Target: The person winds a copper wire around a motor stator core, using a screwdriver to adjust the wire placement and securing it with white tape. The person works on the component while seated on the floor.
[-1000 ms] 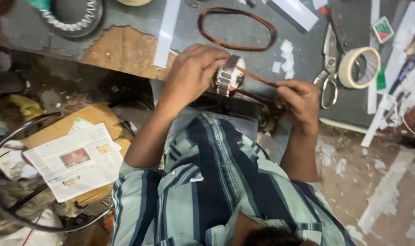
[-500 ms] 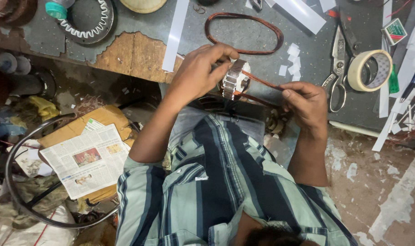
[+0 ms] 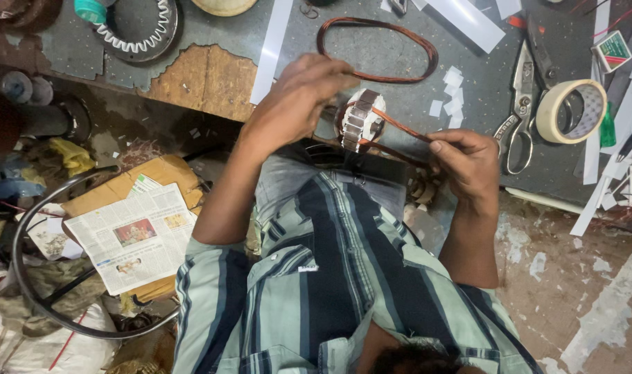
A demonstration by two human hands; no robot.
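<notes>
The left hand (image 3: 299,97) is curled around the top of a small slotted motor core (image 3: 361,121), its fingers bent over the core's far side; how tightly they close there is hard to tell, since the back of the hand hides the fingertips. The right hand (image 3: 468,163) sits just beside the core, thumb and forefinger pinched shut on a strand of copper wire (image 3: 399,126) that runs taut from those fingers up to the core's slots. The core hangs between the two hands, above the near edge of a grey workbench (image 3: 371,52) whose top layer is torn away to bare wood beyond the left knuckles.

Past the left fingers lies a loose oval coil of copper wire (image 3: 378,48) on the bench. Beyond the right fingers lie a pair of scissors (image 3: 520,104) and, further out, a roll of tape (image 3: 572,111), with white paper strips and small scraps scattered near them. Well off from the left wrist, on the cluttered floor, a folded newspaper (image 3: 132,232) rests on cardboard inside a dark metal ring (image 3: 25,291). The floor under the right forearm is stained concrete.
</notes>
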